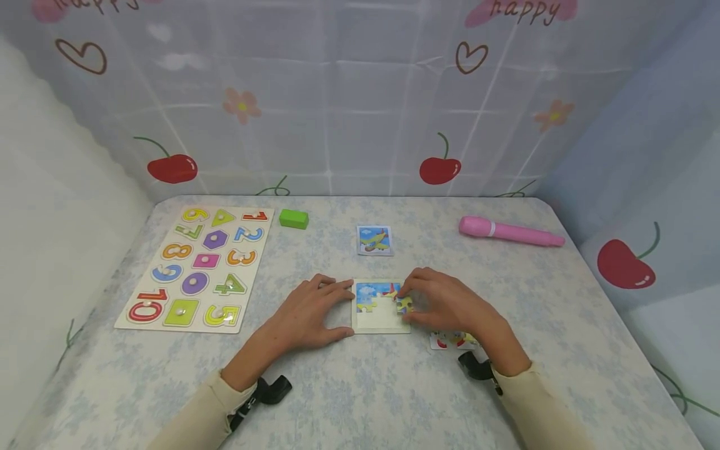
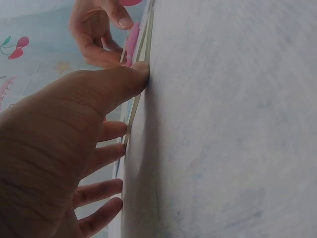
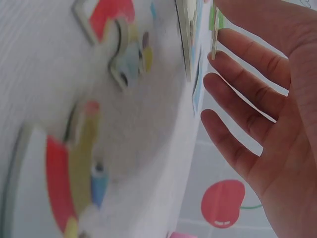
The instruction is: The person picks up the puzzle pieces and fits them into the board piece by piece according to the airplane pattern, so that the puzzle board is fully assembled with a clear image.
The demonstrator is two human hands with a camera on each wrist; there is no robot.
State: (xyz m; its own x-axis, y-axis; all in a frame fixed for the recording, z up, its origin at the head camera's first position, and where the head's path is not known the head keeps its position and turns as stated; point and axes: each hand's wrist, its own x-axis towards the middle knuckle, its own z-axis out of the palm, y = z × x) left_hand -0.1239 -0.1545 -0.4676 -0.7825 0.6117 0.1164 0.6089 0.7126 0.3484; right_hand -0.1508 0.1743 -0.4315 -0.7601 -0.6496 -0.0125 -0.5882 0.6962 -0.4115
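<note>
A small jigsaw tray (image 1: pixel 378 323) lies flat at the table's middle, with several joined pieces of a blue-sky picture (image 1: pixel 368 291) along its top. My left hand (image 1: pixel 308 314) touches the tray's left edge with its thumb and fingertips, the fingers fairly straight. Over the tray's right side, my right hand (image 1: pixel 447 302) pinches a jigsaw piece (image 1: pixel 404 305) between thumb and fingers. In the right wrist view this piece (image 3: pixel 214 42) shows edge-on, its other fingers spread. Loose jigsaw pieces (image 1: pixel 440 341) lie beneath the right wrist, partly hidden by it; one red-and-white piece (image 3: pixel 58 178) shows close up.
Behind the tray lies an airplane picture card (image 1: pixel 374 241). A number-and-shape board (image 1: pixel 185 322) covers the left side, with a green block (image 1: pixel 294 219) beside its top corner. The pink stick-like object (image 1: pixel 512 232) lies at the back right. A printed curtain (image 1: pixel 349 125) hangs behind the table.
</note>
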